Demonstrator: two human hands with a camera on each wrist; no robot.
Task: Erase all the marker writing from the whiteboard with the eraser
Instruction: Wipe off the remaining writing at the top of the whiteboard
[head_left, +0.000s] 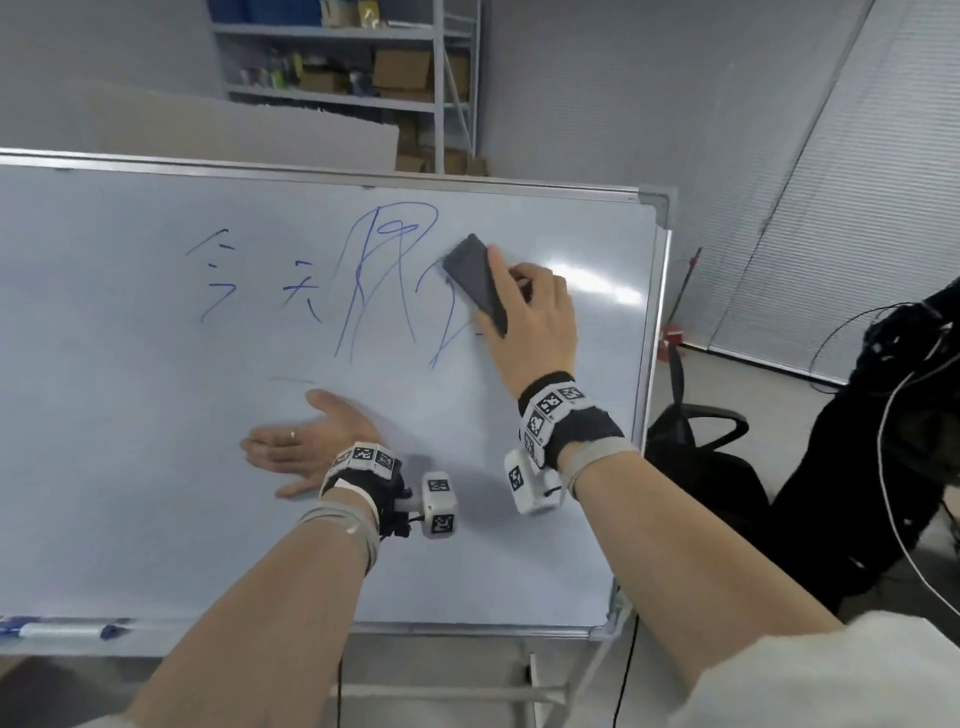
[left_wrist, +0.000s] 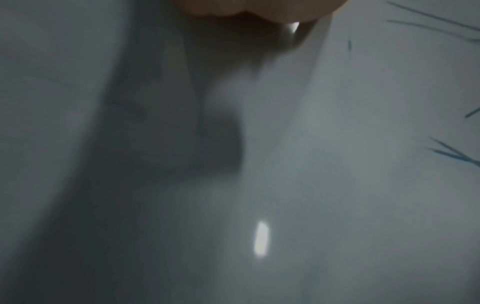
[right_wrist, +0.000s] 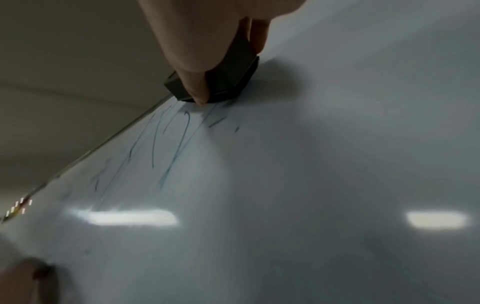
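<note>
A whiteboard (head_left: 130, 467) on a stand fills the head view. Blue and dark marker writing (head_left: 384, 275) runs across its upper middle, with smaller characters (head_left: 218, 275) further left. My right hand (head_left: 535, 312) grips a dark grey eraser (head_left: 475, 280) and presses it flat on the board at the right end of the writing. In the right wrist view the eraser (right_wrist: 228, 82) sits under my fingers (right_wrist: 197, 90) with blue strokes (right_wrist: 168, 148) just below it. My left hand (head_left: 296, 447) lies flat on the board's lower middle, fingers spread, holding nothing.
A blue-capped marker (head_left: 62, 631) lies on the tray at the board's lower left edge. A black chair (head_left: 696, 441) and dark gear with cables (head_left: 893, 441) stand right of the board. Shelves with boxes (head_left: 363, 67) are behind it.
</note>
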